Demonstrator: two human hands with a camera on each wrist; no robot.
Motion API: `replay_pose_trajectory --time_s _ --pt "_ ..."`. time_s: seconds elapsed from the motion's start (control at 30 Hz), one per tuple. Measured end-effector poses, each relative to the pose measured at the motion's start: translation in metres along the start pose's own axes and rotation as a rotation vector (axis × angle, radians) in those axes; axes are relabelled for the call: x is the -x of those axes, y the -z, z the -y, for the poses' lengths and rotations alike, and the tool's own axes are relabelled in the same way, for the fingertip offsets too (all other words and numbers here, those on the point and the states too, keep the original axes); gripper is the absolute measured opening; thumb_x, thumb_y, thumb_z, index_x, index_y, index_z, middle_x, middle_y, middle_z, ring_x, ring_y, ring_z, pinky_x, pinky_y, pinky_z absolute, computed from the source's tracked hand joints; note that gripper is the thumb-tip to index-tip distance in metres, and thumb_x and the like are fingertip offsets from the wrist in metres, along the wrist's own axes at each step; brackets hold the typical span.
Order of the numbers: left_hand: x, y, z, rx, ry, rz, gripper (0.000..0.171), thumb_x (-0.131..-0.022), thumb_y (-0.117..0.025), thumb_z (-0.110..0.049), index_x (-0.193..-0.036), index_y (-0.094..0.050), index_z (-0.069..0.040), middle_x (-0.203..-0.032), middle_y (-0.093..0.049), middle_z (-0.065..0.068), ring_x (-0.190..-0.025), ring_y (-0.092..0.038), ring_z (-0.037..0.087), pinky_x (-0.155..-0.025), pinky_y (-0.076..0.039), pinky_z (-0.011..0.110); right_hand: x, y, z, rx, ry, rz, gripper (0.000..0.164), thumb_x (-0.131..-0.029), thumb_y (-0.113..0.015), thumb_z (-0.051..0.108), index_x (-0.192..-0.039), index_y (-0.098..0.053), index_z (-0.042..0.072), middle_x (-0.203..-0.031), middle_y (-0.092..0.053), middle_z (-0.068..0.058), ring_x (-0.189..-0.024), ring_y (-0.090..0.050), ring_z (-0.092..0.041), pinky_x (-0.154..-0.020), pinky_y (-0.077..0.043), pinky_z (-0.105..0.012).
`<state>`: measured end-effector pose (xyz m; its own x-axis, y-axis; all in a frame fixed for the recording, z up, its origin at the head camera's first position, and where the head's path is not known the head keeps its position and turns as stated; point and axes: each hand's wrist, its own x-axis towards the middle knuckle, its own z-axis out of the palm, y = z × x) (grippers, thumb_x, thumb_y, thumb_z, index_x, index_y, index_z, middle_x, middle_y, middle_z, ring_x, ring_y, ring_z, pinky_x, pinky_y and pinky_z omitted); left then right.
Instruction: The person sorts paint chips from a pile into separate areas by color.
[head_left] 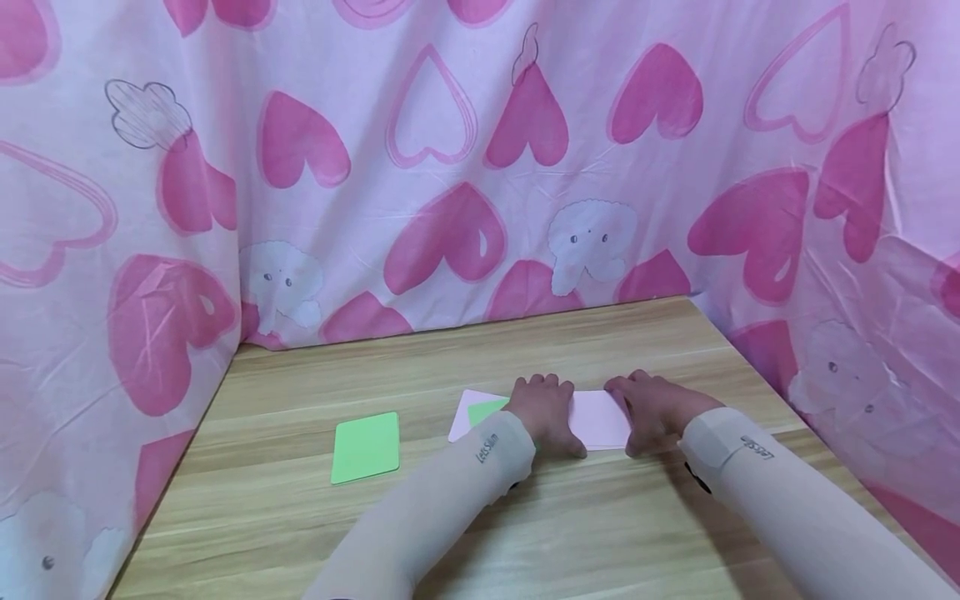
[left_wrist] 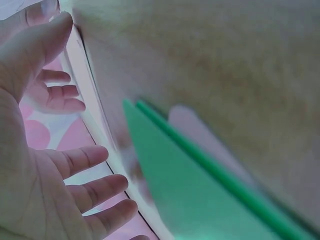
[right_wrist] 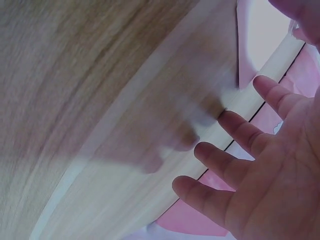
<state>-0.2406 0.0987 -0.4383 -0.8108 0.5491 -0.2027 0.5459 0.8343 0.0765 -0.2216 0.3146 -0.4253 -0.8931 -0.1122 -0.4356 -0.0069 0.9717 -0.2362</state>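
Note:
A stack of pale pink cards (head_left: 597, 421) lies flat on the table between both hands. The left hand (head_left: 542, 414) is at the stack's left edge, thumb toward the near side and fingers toward the far side. At the right edge, the right hand (head_left: 654, 408) has fingertips by the far corner and its thumb by the near one. The left wrist view shows the left fingers (left_wrist: 95, 192) spread and fairly straight. In the right wrist view the right fingers (right_wrist: 240, 135) extend loosely, the index tip close to the pink cards' corner (right_wrist: 246, 70).
Left of the left hand, a green card (head_left: 487, 408) overlaps a pink card (head_left: 459, 423), both partly hidden by the hand. A separate green stack (head_left: 366, 448) lies further left on the wooden table (head_left: 300, 533). Heart-patterned pink curtains (head_left: 450, 250) enclose the back and sides.

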Motion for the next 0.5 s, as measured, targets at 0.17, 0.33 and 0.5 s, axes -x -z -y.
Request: replay_pose_trajectory --time_s 0.17,0.33,0.5 --pt "0.005 0.007 0.009 -0.002 -0.017 -0.002 0.086 -0.071 -0.081 -0.076 -0.135 -0.058 -0.025 -0.125 -0.061 -0.004 -0.12 -0.055 0.02 -0.11 -0.046 0.045 0.001 -0.001 0.001 -0.009 -0.01 -0.006 0.109 -0.058 -0.104 0.028 -0.153 -0.05 0.024 -0.135 -0.053 -0.011 -0.113 -0.056 -0.035 -0.093 -0.054 -0.066" --pt "0.01 0.014 0.022 -0.028 -0.033 -0.012 0.082 -0.073 -0.079 -0.076 -0.133 -0.058 -0.023 -0.126 -0.062 -0.003 -0.125 -0.056 0.023 -0.112 -0.046 0.05 0.004 0.0 0.005 -0.023 -0.01 -0.015 0.111 -0.058 -0.104 0.029 -0.154 -0.049 0.023 -0.134 -0.054 -0.012 -0.111 -0.057 -0.035 -0.09 -0.056 -0.064" --pt "0.017 0.021 0.037 0.002 -0.002 -0.011 0.09 -0.075 -0.079 -0.074 -0.143 -0.055 -0.02 -0.137 -0.06 0.001 -0.134 -0.054 0.027 -0.116 -0.043 0.055 0.001 -0.002 0.009 -0.019 0.001 -0.019 0.11 -0.059 -0.103 0.032 -0.155 -0.048 0.023 -0.139 -0.053 -0.013 -0.115 -0.056 -0.036 -0.092 -0.055 -0.066"
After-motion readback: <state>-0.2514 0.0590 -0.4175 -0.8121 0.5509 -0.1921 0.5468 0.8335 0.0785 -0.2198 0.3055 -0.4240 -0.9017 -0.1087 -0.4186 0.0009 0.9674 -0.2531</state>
